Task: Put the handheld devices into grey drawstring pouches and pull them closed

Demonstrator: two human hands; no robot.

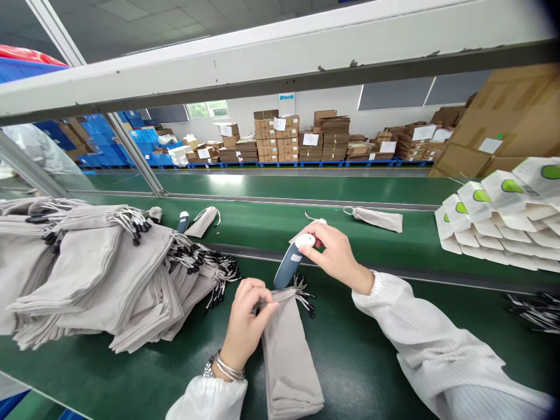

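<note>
My right hand (335, 254) pinches the white end of a dark blue device (289, 265), which tilts with its lower end at the mouth of a grey drawstring pouch. That pouch tops a small stack of pouches (289, 361) lying on the green work surface. The fingers of my left hand (248, 315) are closed on the pouch's upper left edge. Black-tipped cords (304, 294) spread out at the right of the pouch mouth. Behind my right hand, a pale pouch with a cord is partly hidden.
Big piles of grey pouches (105, 268) cover the left side. On the green belt (254, 224) lie another blue device (183, 222) and filled pouches (378, 219). White boxes (494, 221) are stacked at right, near black-tipped cords (536, 312). A metal beam (271, 55) crosses above.
</note>
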